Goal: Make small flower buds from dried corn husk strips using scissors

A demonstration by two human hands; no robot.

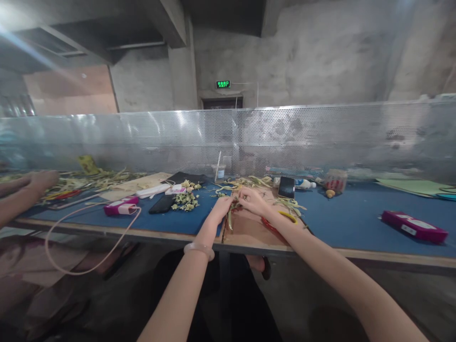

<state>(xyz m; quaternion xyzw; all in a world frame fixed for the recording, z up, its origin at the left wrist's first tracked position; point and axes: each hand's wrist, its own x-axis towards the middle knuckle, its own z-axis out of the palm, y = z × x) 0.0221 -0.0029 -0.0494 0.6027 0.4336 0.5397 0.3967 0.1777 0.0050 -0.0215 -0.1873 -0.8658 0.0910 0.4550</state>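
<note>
My left hand [221, 208] and my right hand [252, 201] meet over a brown cardboard sheet [249, 232] at the table's front. Both have their fingers closed on a small, crumpled green plant strip [230, 221], whose end hangs down toward the cardboard. The exact grip is partly hidden by the fingers. Under my right forearm lie scissors with red and yellow handles [290, 216], their blades out of sight. More pale green strips [261, 182] lie behind my hands. Left of them, a heap of small pale green pieces [185, 201] rests on the blue tabletop [199, 223].
A phone [287, 187] leans behind the cardboard, near a bottle [304, 184] and a plastic jar [335, 181]. Magenta devices [413, 227] lie at both sides; the left one trails a cable [57, 223]. A perforated metal screen [320, 137] closes the back. A co-worker's hand [43, 183] is at left.
</note>
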